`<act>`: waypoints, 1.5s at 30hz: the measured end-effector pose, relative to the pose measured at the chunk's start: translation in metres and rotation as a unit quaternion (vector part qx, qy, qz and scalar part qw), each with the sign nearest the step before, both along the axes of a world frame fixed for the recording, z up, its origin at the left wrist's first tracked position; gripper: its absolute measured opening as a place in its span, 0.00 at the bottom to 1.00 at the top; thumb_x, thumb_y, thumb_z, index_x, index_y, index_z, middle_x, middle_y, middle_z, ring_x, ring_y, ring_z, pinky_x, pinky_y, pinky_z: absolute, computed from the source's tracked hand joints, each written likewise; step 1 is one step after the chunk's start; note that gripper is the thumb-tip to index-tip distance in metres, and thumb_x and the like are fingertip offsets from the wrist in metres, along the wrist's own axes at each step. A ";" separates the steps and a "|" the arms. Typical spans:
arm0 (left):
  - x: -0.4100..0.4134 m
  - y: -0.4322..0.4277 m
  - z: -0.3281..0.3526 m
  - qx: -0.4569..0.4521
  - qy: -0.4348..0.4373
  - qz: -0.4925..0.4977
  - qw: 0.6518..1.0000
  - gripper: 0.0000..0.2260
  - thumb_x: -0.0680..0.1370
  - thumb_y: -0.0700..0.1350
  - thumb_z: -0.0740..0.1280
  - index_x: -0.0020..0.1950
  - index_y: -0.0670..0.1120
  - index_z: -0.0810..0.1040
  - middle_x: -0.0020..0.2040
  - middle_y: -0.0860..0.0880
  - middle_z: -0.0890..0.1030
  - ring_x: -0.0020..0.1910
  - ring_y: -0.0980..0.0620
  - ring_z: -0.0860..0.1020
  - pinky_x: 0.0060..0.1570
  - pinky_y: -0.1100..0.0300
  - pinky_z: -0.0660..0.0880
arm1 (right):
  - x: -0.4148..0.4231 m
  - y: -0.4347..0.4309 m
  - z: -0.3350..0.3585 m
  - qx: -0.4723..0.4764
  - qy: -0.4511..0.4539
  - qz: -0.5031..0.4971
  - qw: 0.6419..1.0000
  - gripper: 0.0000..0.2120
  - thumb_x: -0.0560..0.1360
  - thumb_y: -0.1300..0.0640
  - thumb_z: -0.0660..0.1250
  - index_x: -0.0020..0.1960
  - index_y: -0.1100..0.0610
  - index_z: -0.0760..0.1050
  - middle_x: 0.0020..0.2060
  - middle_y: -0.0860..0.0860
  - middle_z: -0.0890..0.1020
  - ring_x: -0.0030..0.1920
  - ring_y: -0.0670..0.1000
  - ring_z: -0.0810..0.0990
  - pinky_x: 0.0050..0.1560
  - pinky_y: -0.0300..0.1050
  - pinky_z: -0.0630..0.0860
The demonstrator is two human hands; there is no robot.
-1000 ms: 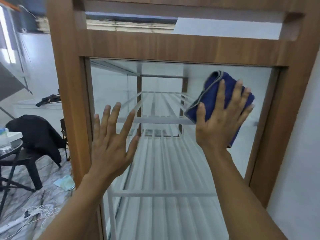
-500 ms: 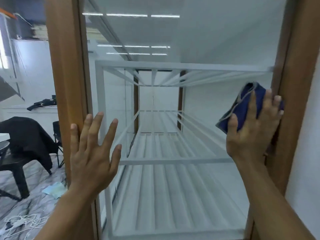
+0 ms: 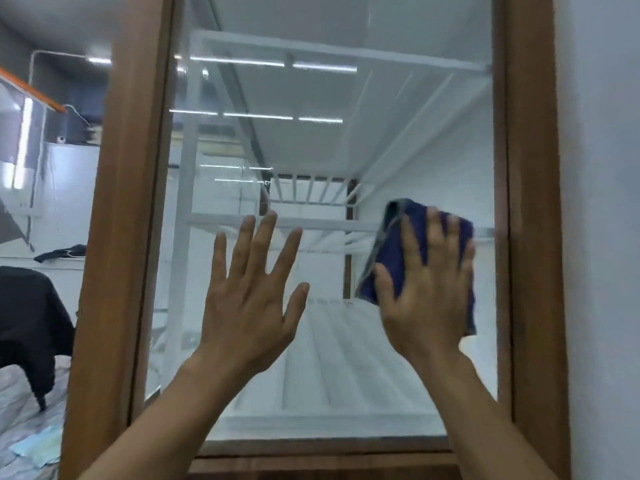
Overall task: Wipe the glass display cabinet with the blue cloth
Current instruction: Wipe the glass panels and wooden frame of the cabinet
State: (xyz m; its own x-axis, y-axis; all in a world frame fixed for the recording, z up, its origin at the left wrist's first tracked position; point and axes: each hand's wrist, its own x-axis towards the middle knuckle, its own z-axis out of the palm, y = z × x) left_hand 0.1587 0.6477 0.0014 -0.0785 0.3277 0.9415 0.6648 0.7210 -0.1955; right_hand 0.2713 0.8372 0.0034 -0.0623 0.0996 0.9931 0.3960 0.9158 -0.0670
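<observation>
While the blue cloth (image 3: 389, 251) is pressed flat against the glass pane (image 3: 346, 140) of the display cabinet (image 3: 530, 237), it is covered for the most part by the right hand (image 3: 427, 299). The fingers of this hand are laid out straight over the cloth, not curled round it, and the hand is slightly blurred. The cloth is found on the right half of the pane, near the right post of the cabinet but apart from it; a grey hem is shown along its left edge.

The left hand (image 3: 251, 299) is held up just left of the right one, released, with fingers straight and spread and nothing in it. Whether its palm touches the glass cannot be told.

Behind the pane, white slatted shelves (image 3: 329, 362) are seen, one low and one higher up. Light strips (image 3: 256, 116) are mirrored in the upper left of the glass. To the left of the brown wooden frame (image 3: 121, 237), farther off, a black garment (image 3: 31, 317) is draped over a seat. A pale wall (image 3: 602, 237) is seen at the right.
</observation>
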 end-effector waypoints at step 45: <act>-0.019 -0.042 -0.052 -0.052 0.010 0.015 0.999 0.32 0.80 0.62 0.51 0.81 0.50 0.52 0.82 0.44 0.49 0.81 0.43 0.48 0.76 0.38 0.51 | 0.003 0.023 -0.005 0.172 -0.111 0.016 0.979 0.34 0.78 0.35 0.54 0.81 0.48 0.55 0.81 0.54 0.54 0.81 0.57 0.48 0.78 0.64 0.48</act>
